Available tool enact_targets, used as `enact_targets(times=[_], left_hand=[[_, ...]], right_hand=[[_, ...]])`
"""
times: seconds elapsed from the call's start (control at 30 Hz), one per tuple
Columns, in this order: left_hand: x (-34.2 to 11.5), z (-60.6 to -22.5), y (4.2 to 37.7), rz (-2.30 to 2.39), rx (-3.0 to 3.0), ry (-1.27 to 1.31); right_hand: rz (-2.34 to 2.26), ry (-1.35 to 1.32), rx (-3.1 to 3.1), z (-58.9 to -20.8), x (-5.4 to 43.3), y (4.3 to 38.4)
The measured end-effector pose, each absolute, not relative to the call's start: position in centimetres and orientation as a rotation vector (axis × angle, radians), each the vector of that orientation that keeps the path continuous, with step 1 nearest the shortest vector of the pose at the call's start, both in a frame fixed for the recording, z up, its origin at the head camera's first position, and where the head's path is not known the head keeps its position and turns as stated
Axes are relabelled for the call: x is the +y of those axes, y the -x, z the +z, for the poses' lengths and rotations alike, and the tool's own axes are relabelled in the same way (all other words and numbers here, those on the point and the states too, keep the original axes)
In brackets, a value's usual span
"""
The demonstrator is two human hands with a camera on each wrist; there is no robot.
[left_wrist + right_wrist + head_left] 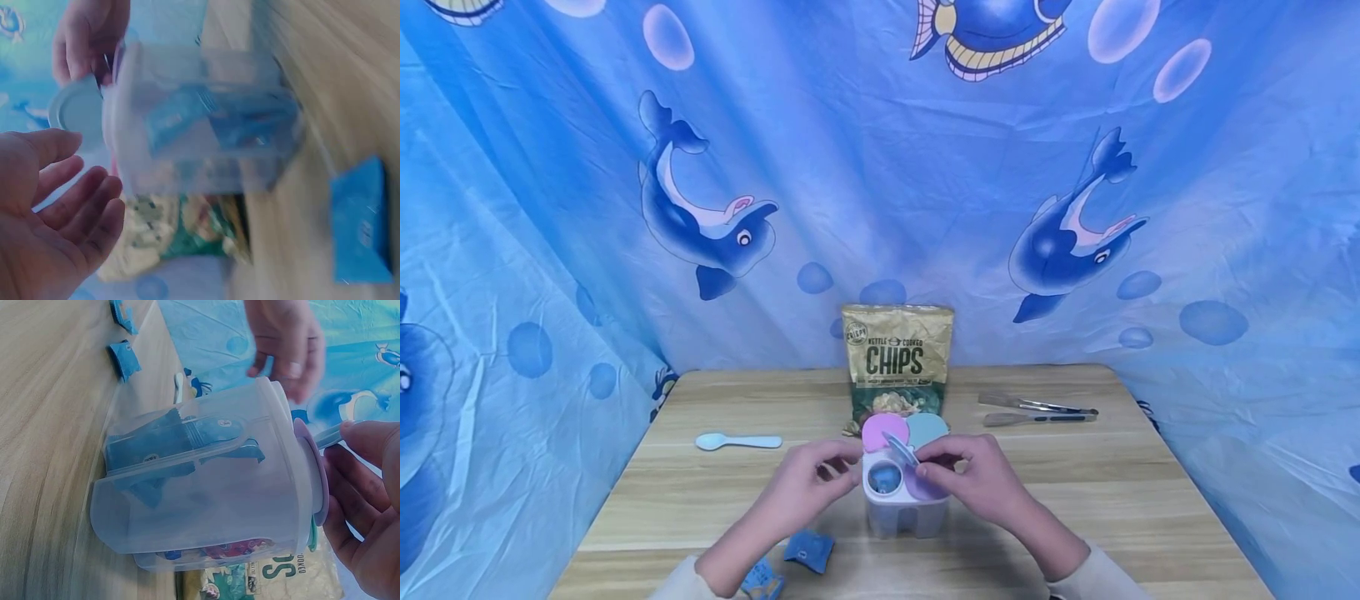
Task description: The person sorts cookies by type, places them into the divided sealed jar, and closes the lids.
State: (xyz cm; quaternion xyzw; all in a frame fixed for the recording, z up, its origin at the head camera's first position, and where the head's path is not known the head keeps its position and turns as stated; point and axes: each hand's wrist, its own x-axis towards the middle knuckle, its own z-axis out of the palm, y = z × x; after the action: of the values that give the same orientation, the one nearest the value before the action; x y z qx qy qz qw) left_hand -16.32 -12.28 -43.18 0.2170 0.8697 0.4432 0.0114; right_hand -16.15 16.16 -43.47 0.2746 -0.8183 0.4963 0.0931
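Note:
A translucent plastic container [904, 517] with several round lids stands on the table. Its front-left opening [884, 477] is uncovered, and small blue packets [206, 440] show through the wall beneath. My right hand [973, 473] pinches the edge of a pale blue lid [900, 448], which tilts up above the container top. Whether that lid is still attached, I cannot tell. Pink [885, 432], green [928, 428] and purple [927, 486] lids lie flat. To the left of the opening is my left hand [820, 479], its fingers loosely bent around nothing; the left wrist view is blurred.
Two blue packets, one nearer [762, 581] and one farther [810, 551], lie front left. A pale spoon [739, 442] rests farther left. The chips bag [898, 358] stands behind the container, with tongs [1037, 410] to its right. A blue curtain [880, 167] hangs behind the table.

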Motion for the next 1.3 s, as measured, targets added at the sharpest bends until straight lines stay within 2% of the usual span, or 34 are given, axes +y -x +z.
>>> enact_targets(times=[0.17,0.53,0.87,1.3], left_hand=[[-15.1,-45.0,16.8,1.329,2.656,-0.504],[-19.2,-49.1,17.2,1.205,2.641,-0.299],[-19.9,-51.1,16.7,1.122,2.622,-0.282],[-19.9,-51.5,16.7,1.033,2.587,-0.301]], right_hand=[[1.463,-0.810,-2.427,-43.5,16.2,16.2],[1.476,-0.810,-2.426,-43.6,16.2,16.3],[1.478,-0.798,-2.436,-43.6,16.2,16.3],[1.472,-0.802,-2.433,-43.8,16.2,16.4]])
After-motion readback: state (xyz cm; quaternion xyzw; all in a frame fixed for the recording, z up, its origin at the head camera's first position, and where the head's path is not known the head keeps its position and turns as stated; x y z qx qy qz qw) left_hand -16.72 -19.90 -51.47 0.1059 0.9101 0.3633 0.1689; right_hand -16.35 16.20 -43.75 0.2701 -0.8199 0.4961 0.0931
